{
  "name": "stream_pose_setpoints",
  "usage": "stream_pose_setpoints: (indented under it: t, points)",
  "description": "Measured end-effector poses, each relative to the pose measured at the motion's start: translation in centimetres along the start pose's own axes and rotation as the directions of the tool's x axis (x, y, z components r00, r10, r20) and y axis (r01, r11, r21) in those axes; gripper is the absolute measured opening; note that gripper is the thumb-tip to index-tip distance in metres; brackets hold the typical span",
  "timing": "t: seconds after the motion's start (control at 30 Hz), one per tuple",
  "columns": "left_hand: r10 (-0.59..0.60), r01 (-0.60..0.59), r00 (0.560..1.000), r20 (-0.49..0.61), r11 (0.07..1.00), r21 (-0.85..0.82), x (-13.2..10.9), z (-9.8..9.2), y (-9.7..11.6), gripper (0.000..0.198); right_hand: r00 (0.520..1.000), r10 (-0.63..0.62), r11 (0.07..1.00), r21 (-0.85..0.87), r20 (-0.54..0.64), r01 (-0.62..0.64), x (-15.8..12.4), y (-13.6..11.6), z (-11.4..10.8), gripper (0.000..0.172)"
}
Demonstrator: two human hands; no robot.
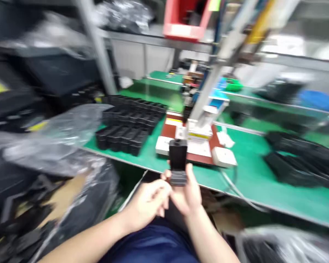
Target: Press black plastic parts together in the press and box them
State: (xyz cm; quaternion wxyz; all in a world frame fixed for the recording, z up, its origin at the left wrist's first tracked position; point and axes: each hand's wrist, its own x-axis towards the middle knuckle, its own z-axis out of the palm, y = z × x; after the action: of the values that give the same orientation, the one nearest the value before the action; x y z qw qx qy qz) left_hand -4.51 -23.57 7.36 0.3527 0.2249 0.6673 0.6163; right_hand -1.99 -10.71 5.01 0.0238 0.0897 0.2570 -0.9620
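Note:
A black plastic part [178,157], long and box-like with a stepped lower end, stands out over the front edge of the green bench. My right hand [188,193] grips it from below, thumb along its right side and fingertips showing on its left. Just left of its lower end, my left hand [152,197] is closed with the fingers curled together; whatever they pinch, if anything, is hidden. Behind the part stands a fixture with a brown base [167,128], a white block at each front corner [224,157] and a slanted metal column [205,95].
Rows of similar black parts [128,122] lie on the green bench [252,179] to the left. More black pieces [298,164] are stacked at right. A plastic-lined box [79,182] with black pieces stands lower left. A red bin [184,31] sits on the shelf above. A cable [239,193] hangs over the front edge.

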Motion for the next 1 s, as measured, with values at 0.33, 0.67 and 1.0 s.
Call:
stream_pose_setpoints:
  t: [0.33, 0.67, 1.0]
  points:
    - [0.496, -0.394, 0.825, -0.272, 0.849, 0.352, 3.5, -1.5, 2.1, 0.026, 0.960, -0.274, 0.961, -0.057, -0.052, 0.271, -2.6, -3.7, -2.5, 0.057]
    - [0.646, -0.565, 0.758, -0.085, 0.717, 0.407, 5.1, 0.0, 3.1, 0.025, 0.977, -0.213, 0.976, 0.029, -0.022, 0.214, -3.3, -4.2, -3.7, 0.055]
    - [0.664, -0.590, 0.747, -0.019, 0.676, 0.442, 6.2, 1.1, 2.7, 0.040, 0.996, -0.048, 0.927, 0.368, -0.074, 0.072, -3.4, -3.3, -3.1, 0.066]
